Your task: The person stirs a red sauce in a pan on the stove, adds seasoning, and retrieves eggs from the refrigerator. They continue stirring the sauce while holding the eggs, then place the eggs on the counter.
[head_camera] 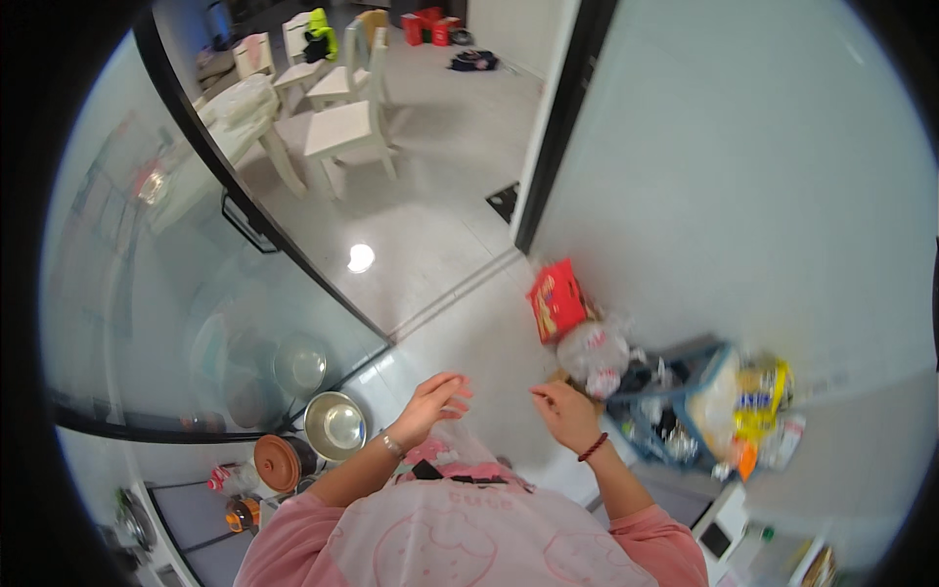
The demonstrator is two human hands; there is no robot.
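My left hand (434,408) hangs in front of the apron (455,506), its fingers apart and nothing in them. A metal band circles that wrist. Level with it on the right is my right hand (566,417), loosely curled, with nothing seen in it and a dark red bracelet (593,447) on the wrist. Beyond the right hand, a translucent plastic bag (593,354) rests by a red printed box (557,302). A blue plastic crate (653,458) holding assorted packets and bags stands just right of that hand. Pale floor tiles (491,330) lie between and beyond the hands.
On the left, a black-framed glass door (183,315) borders the doorway. At its foot are a steel basin (335,427), a brown lidded pot (277,464) and bottles (242,513). A floor track (455,293) crosses the threshold. White chairs (341,128) and a table (249,125) stand beyond.
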